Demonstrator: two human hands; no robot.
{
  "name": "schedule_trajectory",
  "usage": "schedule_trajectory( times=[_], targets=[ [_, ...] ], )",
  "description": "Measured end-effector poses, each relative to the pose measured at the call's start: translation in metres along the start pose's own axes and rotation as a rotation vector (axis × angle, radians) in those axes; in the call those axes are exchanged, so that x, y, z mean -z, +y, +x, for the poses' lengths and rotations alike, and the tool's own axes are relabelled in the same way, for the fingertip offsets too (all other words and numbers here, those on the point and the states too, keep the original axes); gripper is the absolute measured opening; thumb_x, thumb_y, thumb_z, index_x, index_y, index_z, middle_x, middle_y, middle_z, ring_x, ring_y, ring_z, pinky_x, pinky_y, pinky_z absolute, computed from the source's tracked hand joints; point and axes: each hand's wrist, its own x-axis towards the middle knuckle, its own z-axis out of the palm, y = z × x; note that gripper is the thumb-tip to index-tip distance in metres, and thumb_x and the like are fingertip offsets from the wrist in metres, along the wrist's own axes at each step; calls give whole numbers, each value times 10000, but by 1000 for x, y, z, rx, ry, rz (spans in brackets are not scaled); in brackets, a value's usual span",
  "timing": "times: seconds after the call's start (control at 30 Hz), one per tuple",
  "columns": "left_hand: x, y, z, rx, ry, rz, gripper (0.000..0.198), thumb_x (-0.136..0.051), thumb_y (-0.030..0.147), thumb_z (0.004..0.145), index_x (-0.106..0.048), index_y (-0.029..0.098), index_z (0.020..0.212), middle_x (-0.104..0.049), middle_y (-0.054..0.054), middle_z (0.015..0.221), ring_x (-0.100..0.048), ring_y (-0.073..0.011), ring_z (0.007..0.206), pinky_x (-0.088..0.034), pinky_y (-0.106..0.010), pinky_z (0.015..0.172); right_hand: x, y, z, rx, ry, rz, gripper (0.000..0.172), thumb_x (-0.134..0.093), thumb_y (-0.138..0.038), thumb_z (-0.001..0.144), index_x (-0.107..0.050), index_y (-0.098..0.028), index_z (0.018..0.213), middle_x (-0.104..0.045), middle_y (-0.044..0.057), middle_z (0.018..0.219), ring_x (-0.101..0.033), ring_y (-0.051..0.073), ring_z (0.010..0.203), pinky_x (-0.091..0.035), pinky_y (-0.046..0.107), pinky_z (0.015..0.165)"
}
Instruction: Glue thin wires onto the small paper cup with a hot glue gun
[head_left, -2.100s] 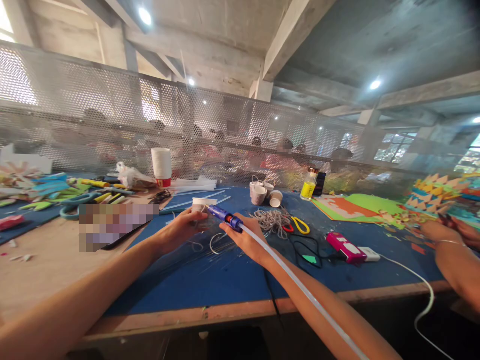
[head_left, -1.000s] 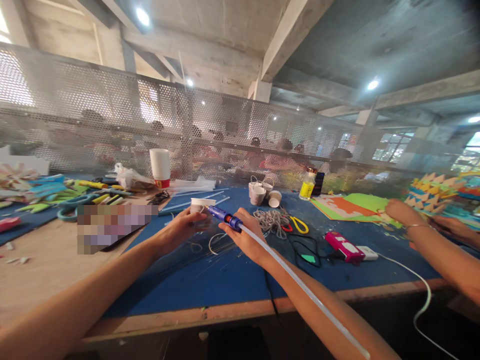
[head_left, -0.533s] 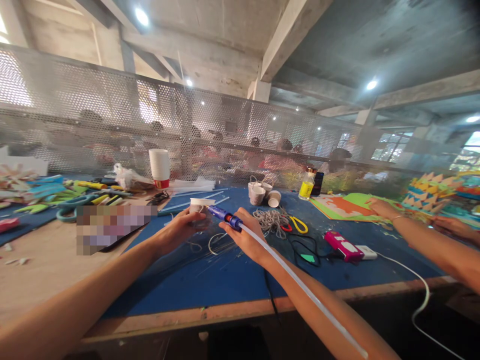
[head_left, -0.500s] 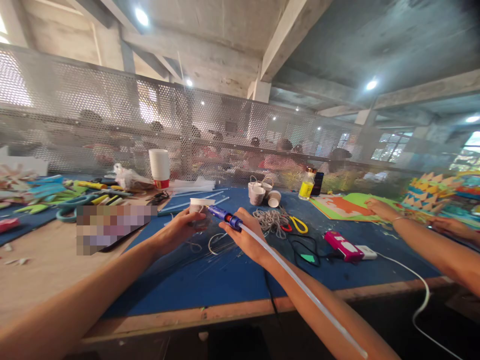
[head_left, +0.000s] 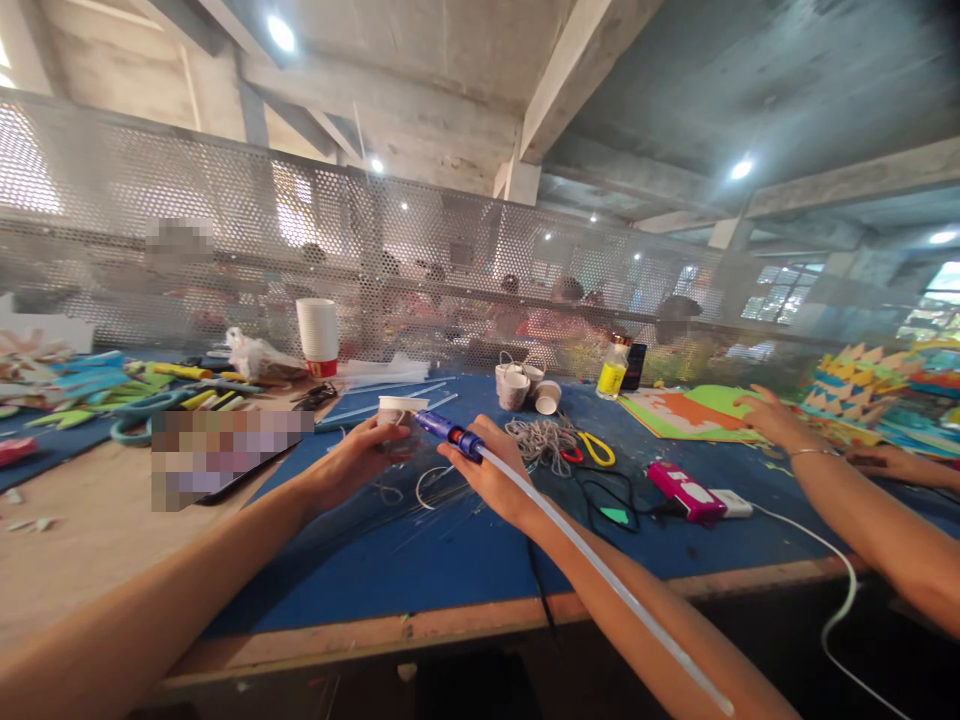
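Observation:
My left hand [head_left: 365,448] is closed around a small paper cup [head_left: 397,408], held tilted above the blue mat. In my right hand [head_left: 491,470] is a blue hot glue gun [head_left: 450,434], its nozzle at the cup's rim; I cannot tell whether it touches. A long clear glue stick [head_left: 592,565] runs out of the gun's back, over my right forearm. A loop of pale cord [head_left: 427,488] lies between my hands. Just beyond my right hand is a tangle of grey cord [head_left: 541,443], with yellow-handled scissors [head_left: 598,450] beside it.
Small cord-wrapped cups [head_left: 514,388] stand at the back, near a yellow bottle [head_left: 612,370]. A pink power bank [head_left: 684,492] lies on the right with a white cable. Stacked paper cups [head_left: 317,337] and a phone [head_left: 247,455] are on the left. A co-worker's hand [head_left: 771,418] is over coloured paper.
My hands, the cup and the glue gun stay nearly still. At the right, the co-worker's hand has lifted slightly off the coloured paper and its fingers have spread.

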Motion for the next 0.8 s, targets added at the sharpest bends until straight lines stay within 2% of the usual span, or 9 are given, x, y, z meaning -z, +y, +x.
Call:
schedule_trajectory(
  times=[0.33, 0.8],
  targets=[
    [-4, 4, -3, -2, 18, -2, 287, -732, 247, 798, -746, 192, 1079, -761, -87, 1094, -698, -236, 978, -542, -326, 832, 1, 0, 0, -5, 0, -14, 307, -658, -443, 948, -558, -207, 780, -530, -9, 825, -508, 106, 654, -396, 241, 632],
    [-4, 5, -4, 5, -1, -30, 320, -730, 231, 798, -752, 188, 1114, -763, -88, 1132, -706, -240, 1000, -541, -333, 865, 0, 4, 0, 10, 18, -37, 318, -609, -462, 976, -561, -206, 793, -550, 4, 838, -530, 116, 686, -395, 240, 633]
  ],
)
